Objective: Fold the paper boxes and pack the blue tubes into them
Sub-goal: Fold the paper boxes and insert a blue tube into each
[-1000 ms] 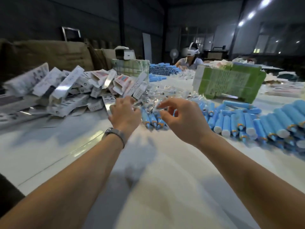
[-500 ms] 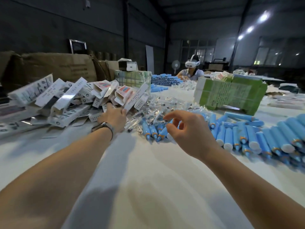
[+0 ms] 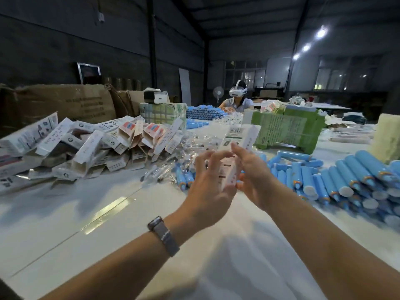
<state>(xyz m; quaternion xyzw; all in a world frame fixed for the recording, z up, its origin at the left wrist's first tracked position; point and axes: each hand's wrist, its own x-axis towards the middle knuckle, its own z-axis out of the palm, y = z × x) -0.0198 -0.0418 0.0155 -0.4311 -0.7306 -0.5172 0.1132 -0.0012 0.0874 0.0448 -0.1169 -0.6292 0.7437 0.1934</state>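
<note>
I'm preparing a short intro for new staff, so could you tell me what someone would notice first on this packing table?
First, the paper box held up in mid-table between the left hand and right hand. To the right lies a big heap of blue tubes; to the left, a jumbled pile of folded boxes. At the far end sits another person wearing a white headset.

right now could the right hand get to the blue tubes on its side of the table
Probably yes, once it lets go: the right hand is busy with the paper box, but the blue tubes lie loose just beside it with nothing in between.
</note>
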